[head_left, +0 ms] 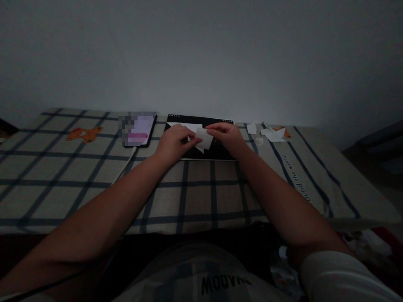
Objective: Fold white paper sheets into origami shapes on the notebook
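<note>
A small piece of white paper (205, 138) is held between both hands above a black board (201, 156) on the table. My left hand (175, 143) pinches its left side between thumb and fingers. At its upper right corner, the thumb and fingertips of my right hand (229, 135) are closed on the same paper. Another white sheet (194, 126) shows behind it on the board, partly covered by my left hand. Whether the two pieces are joined cannot be made out.
A phone (140, 131) with a lit screen and a white cable (124, 167) lies to the left. Folded white paper (273, 134) and scraps (251, 128) lie right of the board. A checked cloth (197, 193) covers the table, which meets a wall (201, 58).
</note>
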### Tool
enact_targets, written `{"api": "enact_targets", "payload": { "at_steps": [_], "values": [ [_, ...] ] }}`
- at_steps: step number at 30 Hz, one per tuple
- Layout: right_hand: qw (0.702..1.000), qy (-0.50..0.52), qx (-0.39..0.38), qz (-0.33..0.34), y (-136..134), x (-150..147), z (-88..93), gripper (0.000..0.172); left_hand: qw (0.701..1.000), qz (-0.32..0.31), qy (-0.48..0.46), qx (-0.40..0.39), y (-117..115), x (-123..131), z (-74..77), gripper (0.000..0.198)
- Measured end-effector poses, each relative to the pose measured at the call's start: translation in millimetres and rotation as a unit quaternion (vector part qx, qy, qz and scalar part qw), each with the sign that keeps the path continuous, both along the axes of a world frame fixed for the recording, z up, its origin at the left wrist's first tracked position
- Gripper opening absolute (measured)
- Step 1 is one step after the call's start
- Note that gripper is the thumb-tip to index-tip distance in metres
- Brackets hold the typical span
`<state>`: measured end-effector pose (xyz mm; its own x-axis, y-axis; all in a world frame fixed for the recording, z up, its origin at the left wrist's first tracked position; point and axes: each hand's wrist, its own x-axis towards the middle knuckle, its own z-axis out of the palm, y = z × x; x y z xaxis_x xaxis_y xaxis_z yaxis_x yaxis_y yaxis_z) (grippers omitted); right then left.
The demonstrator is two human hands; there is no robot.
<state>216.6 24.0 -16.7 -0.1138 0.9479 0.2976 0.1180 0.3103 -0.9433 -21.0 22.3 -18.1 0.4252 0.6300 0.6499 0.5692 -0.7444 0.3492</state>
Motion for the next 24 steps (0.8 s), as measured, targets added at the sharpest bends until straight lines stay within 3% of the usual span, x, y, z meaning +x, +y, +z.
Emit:
{"api": "enact_targets", "payload": {
  "at_steps": [5, 9, 11, 20, 24],
  "values": [
    [1.000, -0.011, -0.008, 0.024, -4, -2, 2.0, 0.035, 0.991, 0.009, -0.109, -0.081, 2, 4, -2.9, 0.024],
    [0.999, -0.003, -0.012, 0.030, -4, -2, 2.8, 0.037, 0.963, -0.005, -0.184, -0.197, 6, 9, -8.0, 0.048],
    [0.999, -0.005, -0.011, 0.034, -4, -1, 3.3, 0.039, 0.960, -0.013, -0.167, -0.224, 6, 9, -7.7, 0.035],
    [0.999, -0.001, -0.022, 0.038, -4, 0, 1.6, 0.050, 0.958, -0.012, -0.169, -0.231, -2, 11, 0.6, 0.036],
    [0.999, -0.022, -0.026, 0.042, -3, -1, -0.7, 0.044, 0.955, -0.013, -0.180, -0.234, -2, 11, 1.1, 0.037]
  ]
}}
